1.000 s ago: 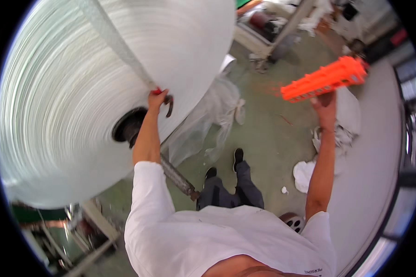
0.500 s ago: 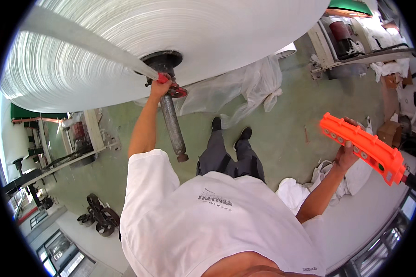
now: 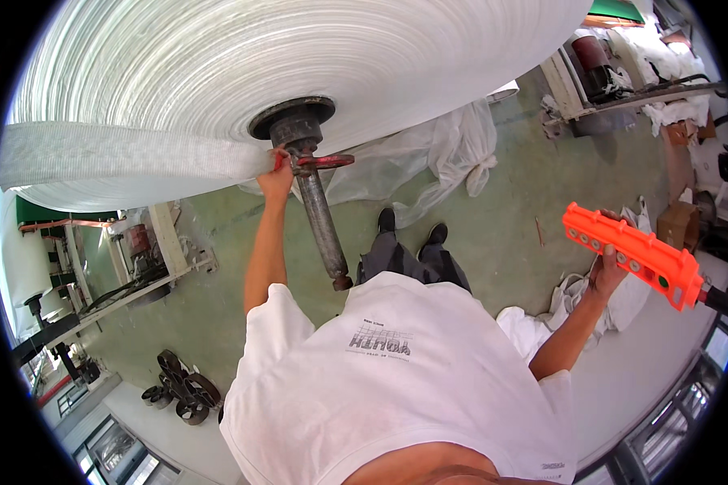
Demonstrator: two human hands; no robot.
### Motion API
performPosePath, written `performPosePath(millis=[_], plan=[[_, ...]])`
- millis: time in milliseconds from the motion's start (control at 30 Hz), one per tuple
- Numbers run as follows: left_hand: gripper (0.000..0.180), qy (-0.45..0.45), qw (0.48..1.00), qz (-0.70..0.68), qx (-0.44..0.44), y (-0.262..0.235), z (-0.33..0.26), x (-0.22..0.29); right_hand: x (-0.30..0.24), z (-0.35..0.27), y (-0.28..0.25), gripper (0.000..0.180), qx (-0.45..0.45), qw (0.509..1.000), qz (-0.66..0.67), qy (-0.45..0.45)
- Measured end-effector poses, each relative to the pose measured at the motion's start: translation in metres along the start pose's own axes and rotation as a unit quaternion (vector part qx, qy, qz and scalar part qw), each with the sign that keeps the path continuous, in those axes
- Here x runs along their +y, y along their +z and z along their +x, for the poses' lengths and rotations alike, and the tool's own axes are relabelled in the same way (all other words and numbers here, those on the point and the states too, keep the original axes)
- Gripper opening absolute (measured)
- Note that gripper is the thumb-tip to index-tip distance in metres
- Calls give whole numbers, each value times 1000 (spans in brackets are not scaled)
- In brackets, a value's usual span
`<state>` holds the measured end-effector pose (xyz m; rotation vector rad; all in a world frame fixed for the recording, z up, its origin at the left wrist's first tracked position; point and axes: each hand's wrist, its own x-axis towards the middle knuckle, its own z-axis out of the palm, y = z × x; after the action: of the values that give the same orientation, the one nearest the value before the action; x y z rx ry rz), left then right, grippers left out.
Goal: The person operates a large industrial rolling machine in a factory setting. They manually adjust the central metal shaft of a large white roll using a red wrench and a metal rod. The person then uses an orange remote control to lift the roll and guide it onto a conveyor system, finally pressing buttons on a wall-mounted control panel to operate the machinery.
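A huge white roll of woven fabric (image 3: 299, 65) hangs in front of me on a dark steel shaft (image 3: 319, 218) that sticks out of its core. My left hand (image 3: 277, 176) grips a red hook (image 3: 319, 161) clamped on that shaft, just under the round end plate. My right hand (image 3: 605, 273) is out to the right and holds an orange push-button pendant controller (image 3: 632, 255) with several buttons, thumb resting on it. My dark shoes (image 3: 412, 226) stand on the green floor below the shaft.
Crumpled clear plastic sheeting (image 3: 437, 162) lies on the green floor ahead. White sacks (image 3: 623, 303) are piled at the right. A metal frame stand (image 3: 146, 267) sits at the left, with dark round metal parts (image 3: 182, 392) on the floor beside it. Machinery (image 3: 615, 73) stands top right.
The roll and shaft have shifted in view, with the shaft end now nearer me. My left hand stays on the red hook. My right hand has lowered the orange controller to the right.
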<state>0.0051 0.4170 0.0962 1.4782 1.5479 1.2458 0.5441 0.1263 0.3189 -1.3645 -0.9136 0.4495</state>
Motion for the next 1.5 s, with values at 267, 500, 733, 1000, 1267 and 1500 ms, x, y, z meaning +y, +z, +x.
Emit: performPosePath(millis=[267, 500, 733, 1000, 1267, 1500], plan=[[11, -59, 997, -55, -12, 11, 3, -20, -10, -20, 24, 62, -5, 991, 135, -15], [14, -130, 971, -145, 136, -25, 25, -13, -3, -23, 44, 64, 75, 979, 181, -64], [16, -134, 966, -174, 134, -21, 67, -11, 4, -22, 37, 64, 87, 979, 138, -121], [4, -131, 980, -55, 137, -42, 50, -9, 29, -38, 8, 41, 197, 964, 160, -86], [6, -204, 948, -184, 162, -33, 42, 25, 0, -29, 15, 63, 177, 966, 156, -104], [6, -198, 950, -189, 152, -31, 44, 36, -5, -27, 12, 63, 199, 966, 142, -89]])
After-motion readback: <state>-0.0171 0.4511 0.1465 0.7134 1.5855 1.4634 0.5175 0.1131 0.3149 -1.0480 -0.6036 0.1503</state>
